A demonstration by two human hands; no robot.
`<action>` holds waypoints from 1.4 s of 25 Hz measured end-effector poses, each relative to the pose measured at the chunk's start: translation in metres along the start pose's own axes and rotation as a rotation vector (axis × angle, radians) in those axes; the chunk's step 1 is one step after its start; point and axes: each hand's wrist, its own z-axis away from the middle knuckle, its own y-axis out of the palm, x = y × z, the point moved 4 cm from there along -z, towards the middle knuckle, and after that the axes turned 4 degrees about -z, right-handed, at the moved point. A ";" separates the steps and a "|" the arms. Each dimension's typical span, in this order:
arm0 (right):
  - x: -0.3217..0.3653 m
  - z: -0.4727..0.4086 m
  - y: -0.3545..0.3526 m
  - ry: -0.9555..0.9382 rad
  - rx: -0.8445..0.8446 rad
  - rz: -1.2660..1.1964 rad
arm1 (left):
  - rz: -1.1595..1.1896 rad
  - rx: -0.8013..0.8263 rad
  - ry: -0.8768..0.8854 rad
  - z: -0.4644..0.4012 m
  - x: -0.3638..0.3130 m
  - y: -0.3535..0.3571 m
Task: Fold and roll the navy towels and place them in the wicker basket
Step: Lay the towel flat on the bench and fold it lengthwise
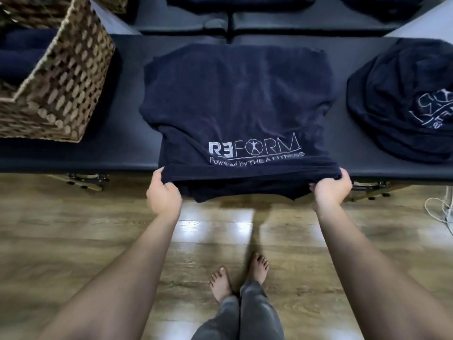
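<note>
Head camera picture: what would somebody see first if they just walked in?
The navy towel with white REFORM lettering, spread in the middle of the black bench. The left hand and right hand grip its near corners. A wicker basket stands at the left.

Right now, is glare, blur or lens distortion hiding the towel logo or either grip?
Head view: ceiling-light glare on the floor only; basket and bench edge bowed by the wide lens; logo on the towel legible, lower line slightly smeared; left hand and right hand sharp.
</note>
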 end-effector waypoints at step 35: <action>-0.078 -0.017 -0.032 0.493 -0.048 -0.432 | 0.858 0.141 -0.526 0.018 0.073 0.012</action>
